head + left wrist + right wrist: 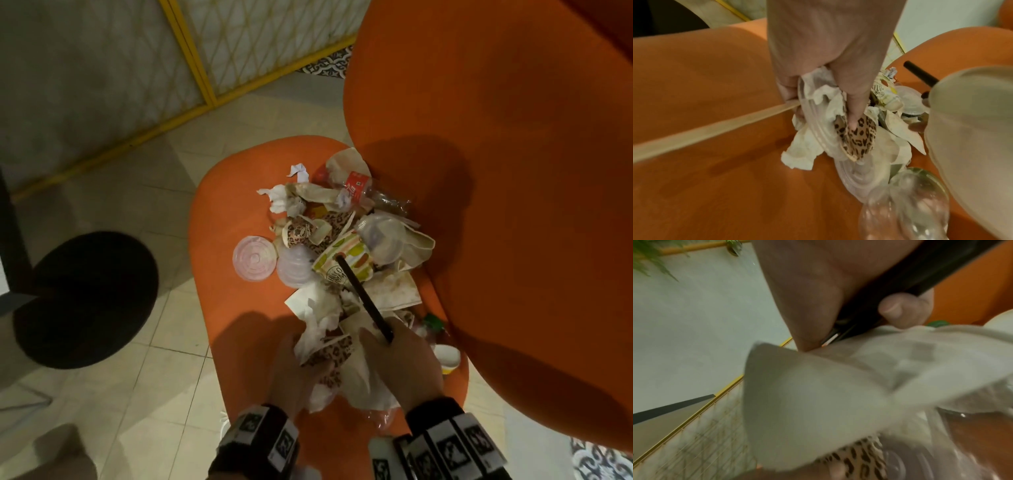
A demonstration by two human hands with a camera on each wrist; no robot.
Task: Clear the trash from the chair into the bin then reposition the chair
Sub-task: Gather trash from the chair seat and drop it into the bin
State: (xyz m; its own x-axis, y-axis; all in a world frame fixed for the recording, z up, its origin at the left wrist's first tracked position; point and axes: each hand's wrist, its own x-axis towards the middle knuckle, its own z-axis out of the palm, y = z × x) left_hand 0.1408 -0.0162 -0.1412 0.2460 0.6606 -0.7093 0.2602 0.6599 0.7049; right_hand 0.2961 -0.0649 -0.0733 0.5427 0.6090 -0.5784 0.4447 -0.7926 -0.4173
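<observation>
While most of the trash (pixel 346 240) sits heaped on the orange chair (pixel 239 192), my left hand (pixel 294 373) clutches napkins and leopard-print paper, my right hand (pixel 400 363) grips a black straw (pixel 363 298); no bin in sight, chair unmoved.

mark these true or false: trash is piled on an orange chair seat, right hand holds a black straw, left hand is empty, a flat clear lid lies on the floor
1. Trash is piled on an orange chair seat. True.
2. The right hand holds a black straw. True.
3. The left hand is empty. False: it grips crumpled napkins and a leopard-print wrapper.
4. A flat clear lid lies on the floor. False: it lies on the seat, left of the pile.
</observation>
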